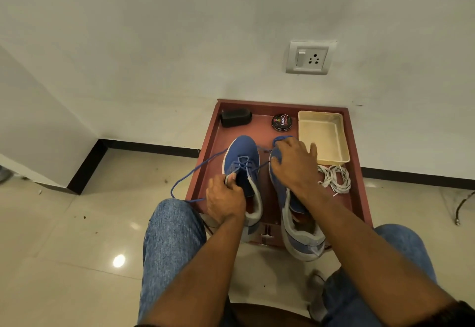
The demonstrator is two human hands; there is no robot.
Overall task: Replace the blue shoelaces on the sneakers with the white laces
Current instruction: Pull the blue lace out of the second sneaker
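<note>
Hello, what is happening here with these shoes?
A seated person is unlacing a pair of blue sneakers on a reddish tray. The left hand grips the tongue of the left sneaker, whose blue lace is partly loosened and trails off the tray. The right hand rests on the right sneaker. The white laces lie bundled beside it, unused.

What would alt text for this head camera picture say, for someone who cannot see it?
A seated person's left hand grips the tongue of the left blue sneaker, while the right hand pulls its blue lace loose. Coiled white laces wait on the red tray.
</note>
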